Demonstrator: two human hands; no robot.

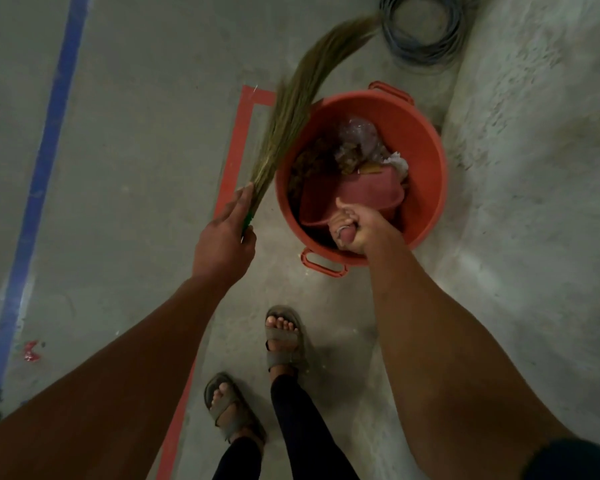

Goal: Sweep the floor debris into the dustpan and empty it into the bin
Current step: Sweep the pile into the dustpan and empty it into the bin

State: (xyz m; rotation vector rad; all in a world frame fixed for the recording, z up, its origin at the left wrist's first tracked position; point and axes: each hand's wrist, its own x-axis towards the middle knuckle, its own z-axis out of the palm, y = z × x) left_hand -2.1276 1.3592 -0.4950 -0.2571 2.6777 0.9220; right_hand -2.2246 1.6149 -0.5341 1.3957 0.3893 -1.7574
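Right hand (352, 230) gripping the handle of a pink dustpan (352, 197), pan tipped inside the orange bin (426, 161) just beyond the fingers, debris (350, 150) heaped under its lip, left hand (222, 237) clasping a grass broom (291, 109), bristles arcing past the bin's left rim.

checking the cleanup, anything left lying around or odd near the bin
One thing: a small red scrap lies on the floor beside the blue tape line, well left of the orange bin. The dustpan is tipped inside the bin, as expected.
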